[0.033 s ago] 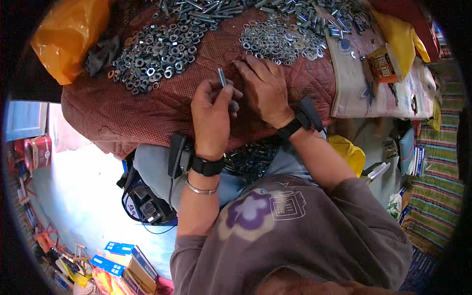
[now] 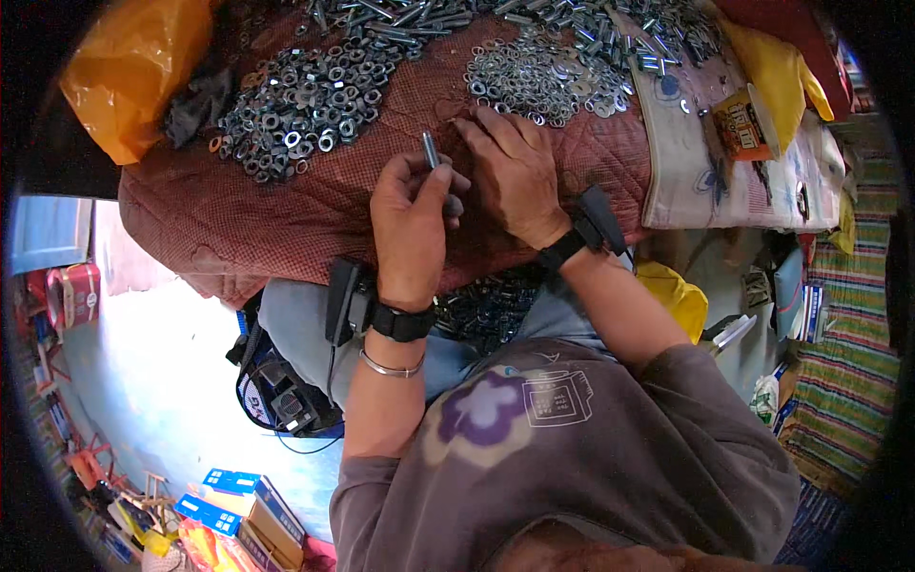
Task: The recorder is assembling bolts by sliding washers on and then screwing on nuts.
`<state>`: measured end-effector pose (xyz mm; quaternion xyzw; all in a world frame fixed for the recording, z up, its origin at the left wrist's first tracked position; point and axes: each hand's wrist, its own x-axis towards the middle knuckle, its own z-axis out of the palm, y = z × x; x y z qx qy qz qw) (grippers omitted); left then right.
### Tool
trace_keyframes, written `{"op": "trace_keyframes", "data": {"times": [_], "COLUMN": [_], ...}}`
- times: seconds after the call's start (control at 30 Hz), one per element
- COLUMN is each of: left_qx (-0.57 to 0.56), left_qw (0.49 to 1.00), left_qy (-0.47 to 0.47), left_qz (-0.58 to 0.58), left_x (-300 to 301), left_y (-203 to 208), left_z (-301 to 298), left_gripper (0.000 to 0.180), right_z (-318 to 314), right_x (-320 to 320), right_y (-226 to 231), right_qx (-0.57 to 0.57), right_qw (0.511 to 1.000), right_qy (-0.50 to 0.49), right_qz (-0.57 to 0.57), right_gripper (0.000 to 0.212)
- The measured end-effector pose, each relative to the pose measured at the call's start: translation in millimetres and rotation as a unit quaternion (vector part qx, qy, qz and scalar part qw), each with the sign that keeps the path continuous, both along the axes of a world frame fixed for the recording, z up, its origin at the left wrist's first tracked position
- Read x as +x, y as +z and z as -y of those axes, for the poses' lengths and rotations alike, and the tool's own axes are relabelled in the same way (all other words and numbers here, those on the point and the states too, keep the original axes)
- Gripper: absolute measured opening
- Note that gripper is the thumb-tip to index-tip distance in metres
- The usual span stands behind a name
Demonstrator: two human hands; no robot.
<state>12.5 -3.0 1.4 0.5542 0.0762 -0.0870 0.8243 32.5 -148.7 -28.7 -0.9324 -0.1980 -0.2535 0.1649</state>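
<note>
My left hand (image 2: 412, 214) pinches a short silver bolt (image 2: 430, 150) between thumb and fingers, its shank pointing up and away from me. The bolt's lower end is hidden in my grip. Beside it, my right hand (image 2: 515, 176) rests palm down on the dark red quilted cloth (image 2: 267, 224), fingers stretched out and slightly bent, with nothing visible in them. Just beyond its knuckles lies a heap of washers (image 2: 543, 81). A pile of hex nuts (image 2: 310, 110) sits to the far left of my left hand.
More bolts (image 2: 400, 24) and metal sleeves (image 2: 658, 48) are heaped along the far side. A paper cup (image 2: 748, 124) lies at the right near a yellow cloth (image 2: 772, 62). An orange plastic bag (image 2: 138, 76) hangs at the far left. Dark metal parts (image 2: 486, 310) lie in my lap.
</note>
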Motion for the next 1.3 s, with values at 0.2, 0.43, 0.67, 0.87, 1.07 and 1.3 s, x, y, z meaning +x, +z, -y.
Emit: {"op": "trace_keyframes", "data": {"times": [0.2, 0.43, 0.67, 0.87, 1.07, 1.3], "left_qx": [0.014, -0.003, -0.076, -0.148, -0.155, -0.135], "left_qw": [1.000, 1.000, 0.997, 0.986, 0.984, 0.982], "left_qy": [-0.006, -0.005, 0.001, -0.062, -0.084, -0.133], "left_qz": [0.006, -0.013, -0.006, 0.044, 0.018, -0.010], "left_x": [-1, -1, -1, -2, -7, -11], "left_y": [-1, -2, 4, -1, 2, 6], "left_z": [-1, -2, -2, -4, -6, -4], "left_gripper": [0.008, 0.010, 0.013, 0.012, 0.012, 0.014], "right_z": [-1, 0, -5, -1, 4, 15], "right_x": [-2, -1, -21, -33, -34, -40], "right_y": [-1, -1, 19, 38, 47, 37], "right_qx": [-0.004, 0.016, 0.227, 0.506, 0.506, 0.464], "right_qw": [1.000, 1.000, 0.973, 0.746, 0.714, 0.748], "right_qy": [0.000, 0.002, 0.012, 0.062, 0.086, 0.082], "right_qz": [0.003, 0.022, -0.045, -0.428, -0.477, -0.467], "right_gripper": [0.040, 0.038, 0.018, 0.011, 0.011, 0.009]}}
